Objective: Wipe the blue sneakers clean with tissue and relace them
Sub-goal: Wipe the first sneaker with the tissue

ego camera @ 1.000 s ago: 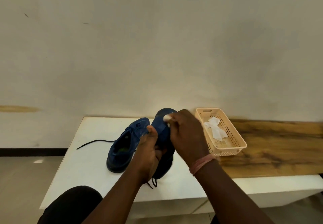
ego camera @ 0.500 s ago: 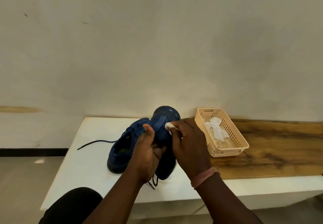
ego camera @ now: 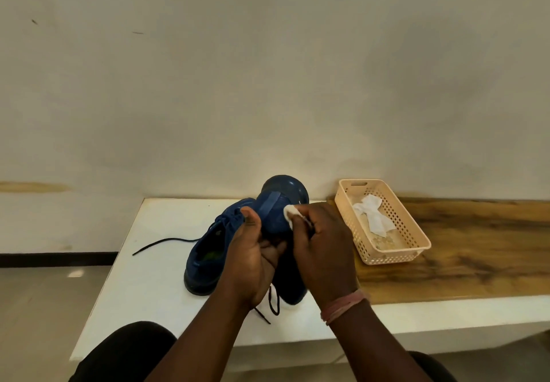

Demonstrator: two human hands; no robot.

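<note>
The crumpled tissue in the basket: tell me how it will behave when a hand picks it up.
The crumpled tissue is probably very light and floppy: it lies in soft, irregular folds against the floor of the basket. It would likely sag and change shape under a pinch rather than hold form. Being thin paper, it may tear if tugged hard.

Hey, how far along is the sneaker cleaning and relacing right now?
Done: nothing looks finished, though a used tissue lies in the peach basket.
In hand: the left hand holds one blue sneaker up while the right hand presses a tissue wad against it.
Left: the second sneaker sits on the white table, and a loose black lace beside it suggests relacing remains.
</note>
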